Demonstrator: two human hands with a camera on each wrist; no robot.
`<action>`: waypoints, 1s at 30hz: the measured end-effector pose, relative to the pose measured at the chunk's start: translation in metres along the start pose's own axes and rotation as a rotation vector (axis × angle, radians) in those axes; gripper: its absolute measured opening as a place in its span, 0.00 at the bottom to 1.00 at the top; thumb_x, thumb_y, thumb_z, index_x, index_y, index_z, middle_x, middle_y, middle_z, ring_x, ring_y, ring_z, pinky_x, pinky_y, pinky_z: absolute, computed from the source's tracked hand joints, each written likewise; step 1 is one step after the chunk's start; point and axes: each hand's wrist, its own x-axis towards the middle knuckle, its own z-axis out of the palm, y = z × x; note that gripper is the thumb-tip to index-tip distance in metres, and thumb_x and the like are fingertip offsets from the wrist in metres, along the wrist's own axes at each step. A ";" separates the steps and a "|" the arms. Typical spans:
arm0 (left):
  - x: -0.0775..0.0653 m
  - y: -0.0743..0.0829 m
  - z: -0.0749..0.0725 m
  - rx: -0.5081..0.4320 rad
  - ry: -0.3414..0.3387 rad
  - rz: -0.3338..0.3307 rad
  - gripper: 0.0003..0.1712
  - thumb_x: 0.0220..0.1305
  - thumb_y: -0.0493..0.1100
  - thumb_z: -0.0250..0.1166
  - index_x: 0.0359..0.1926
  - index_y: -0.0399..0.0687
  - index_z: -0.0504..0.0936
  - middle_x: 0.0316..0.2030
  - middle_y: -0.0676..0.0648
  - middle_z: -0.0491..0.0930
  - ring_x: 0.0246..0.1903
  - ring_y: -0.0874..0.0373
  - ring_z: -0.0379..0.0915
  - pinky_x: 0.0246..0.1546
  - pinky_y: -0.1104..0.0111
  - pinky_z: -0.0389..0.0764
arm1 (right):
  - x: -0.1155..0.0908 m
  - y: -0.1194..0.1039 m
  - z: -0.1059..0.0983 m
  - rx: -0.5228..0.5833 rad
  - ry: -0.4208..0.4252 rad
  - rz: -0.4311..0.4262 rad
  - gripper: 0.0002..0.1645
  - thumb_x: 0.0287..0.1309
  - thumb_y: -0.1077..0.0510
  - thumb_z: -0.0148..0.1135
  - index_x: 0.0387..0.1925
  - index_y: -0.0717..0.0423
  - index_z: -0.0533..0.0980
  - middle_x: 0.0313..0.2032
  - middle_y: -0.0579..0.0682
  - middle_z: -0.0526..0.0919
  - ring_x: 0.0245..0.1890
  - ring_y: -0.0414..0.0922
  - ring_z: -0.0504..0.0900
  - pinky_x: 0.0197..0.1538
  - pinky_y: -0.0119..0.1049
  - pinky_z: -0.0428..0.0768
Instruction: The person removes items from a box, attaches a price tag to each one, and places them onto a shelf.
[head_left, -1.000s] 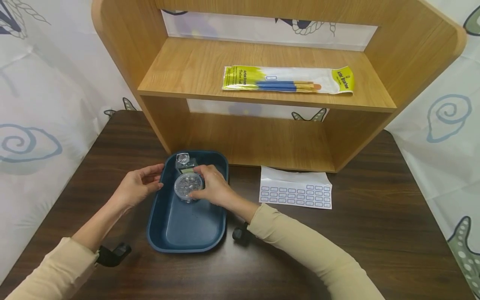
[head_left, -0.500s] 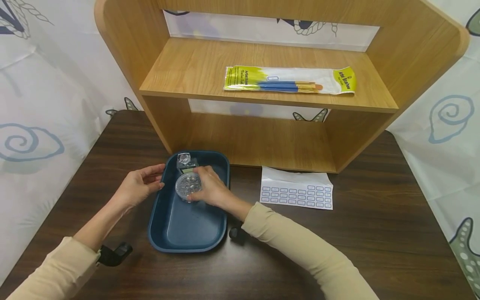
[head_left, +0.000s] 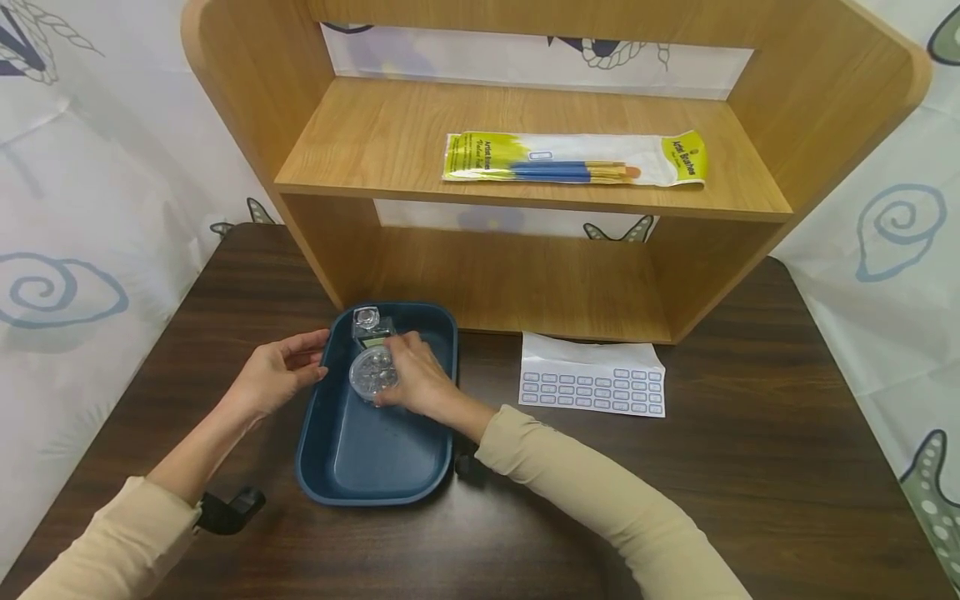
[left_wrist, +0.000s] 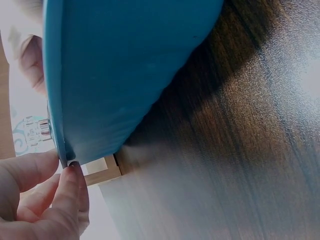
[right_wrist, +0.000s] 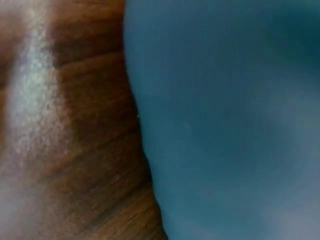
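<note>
A blue plastic tray (head_left: 372, 462) sits on the dark table. My left hand (head_left: 273, 377) pinches its left rim between thumb and fingertips; the left wrist view shows the rim (left_wrist: 57, 125) running down into that pinch. Inside the tray, my right hand (head_left: 420, 377) grips a round clear container (head_left: 366, 373) by its right side, thumb in front and fingers behind. Small shiny pieces show through its top. Just behind it lies a small clear bottle (head_left: 366, 318) with a faceted cap and a pale label. The right wrist view holds only the tray's outer wall (right_wrist: 200, 125) and wood.
Behind the tray rises a wooden shelf unit (head_left: 307, 242). A packet of artist brushes (head_left: 573, 158) lies on its upper board. To the right of the tray, a sheet of small labels (head_left: 592, 383) rests on the table (head_left: 712, 450) against the shelf's front.
My right hand has shifted slightly left over the round container, covering more of its right side, and the right forearm has moved left with it. The left hand keeps its place on the rim.
</note>
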 end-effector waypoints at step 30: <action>0.003 -0.002 -0.001 0.003 -0.003 -0.005 0.33 0.71 0.31 0.62 0.73 0.25 0.62 0.64 0.22 0.73 0.43 0.78 0.72 0.40 0.86 0.78 | -0.040 0.001 -0.060 0.175 0.067 -0.040 0.44 0.50 0.55 0.80 0.66 0.63 0.71 0.59 0.59 0.78 0.55 0.51 0.78 0.58 0.38 0.80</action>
